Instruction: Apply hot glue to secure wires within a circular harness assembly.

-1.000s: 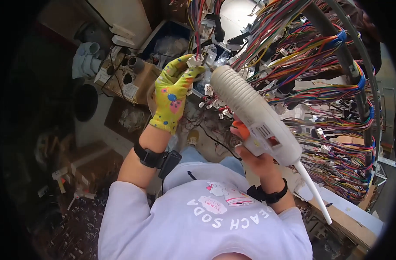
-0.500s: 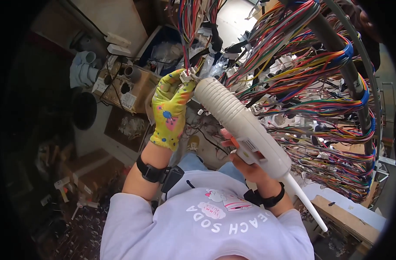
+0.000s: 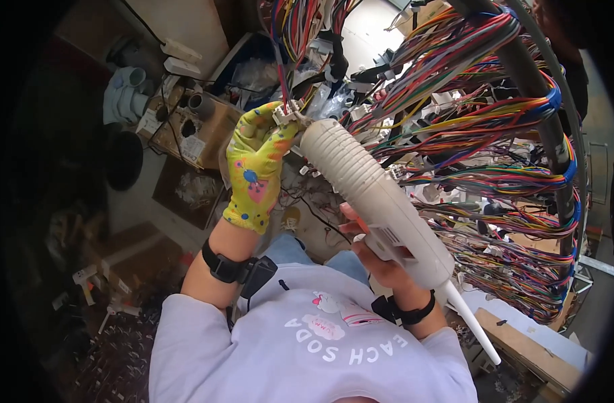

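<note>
My left hand (image 3: 255,176), in a yellow patterned glove, pinches a white wire connector (image 3: 286,115) between thumb and fingers. Red and dark wires (image 3: 283,74) run up from that connector to a hanging bundle. Bare, my right hand (image 3: 382,267) is wrapped around the handle of a pale grey hot glue gun (image 3: 361,176). The gun's ribbed front end is right by the connector; whether its tip touches is too small to tell. From its back a white glue stick (image 3: 471,321) sticks out toward the lower right.
Thick bundles of coloured wires (image 3: 481,127) hang from a dark metal rack bar (image 3: 530,74) on the right. To the left stand a cardboard box (image 3: 209,138) holding grey tubes and a dark blue bin (image 3: 220,79) with plastic bags. A pale board edge (image 3: 535,336) lies lower right.
My left hand and the connector have shifted slightly left in the picture. The glue gun stays beside the connector, and both hands keep their hold.
</note>
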Demonstrator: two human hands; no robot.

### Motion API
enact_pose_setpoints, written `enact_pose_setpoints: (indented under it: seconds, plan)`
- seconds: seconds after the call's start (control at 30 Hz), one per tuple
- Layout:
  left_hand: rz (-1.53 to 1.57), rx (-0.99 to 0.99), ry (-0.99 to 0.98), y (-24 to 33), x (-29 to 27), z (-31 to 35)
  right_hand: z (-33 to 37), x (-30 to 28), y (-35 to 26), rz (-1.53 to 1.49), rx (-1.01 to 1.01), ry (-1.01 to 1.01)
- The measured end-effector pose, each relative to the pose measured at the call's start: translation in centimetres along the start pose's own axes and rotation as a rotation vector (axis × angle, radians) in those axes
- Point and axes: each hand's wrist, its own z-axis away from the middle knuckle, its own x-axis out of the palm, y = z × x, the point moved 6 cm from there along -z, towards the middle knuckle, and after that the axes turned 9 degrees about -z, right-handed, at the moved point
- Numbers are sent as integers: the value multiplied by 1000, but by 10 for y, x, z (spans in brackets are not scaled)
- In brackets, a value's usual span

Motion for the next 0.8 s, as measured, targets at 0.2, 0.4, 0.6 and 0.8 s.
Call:
enact_pose_setpoints:
  seconds: [0.2,0.4,0.6,0.8]
  plan:
    - [15,8,18,-2,-3,2,1,-4,13,-137,-9,95]
    - [33,3,18,-2,1,4,-13,-2,-7,-311,-6,48]
    - [38,-19,24,-2,1,4,-4,11,25,-875,260,152]
    - [46,-2,9,2,-2,5,-18,12,10,-465,-158,116]
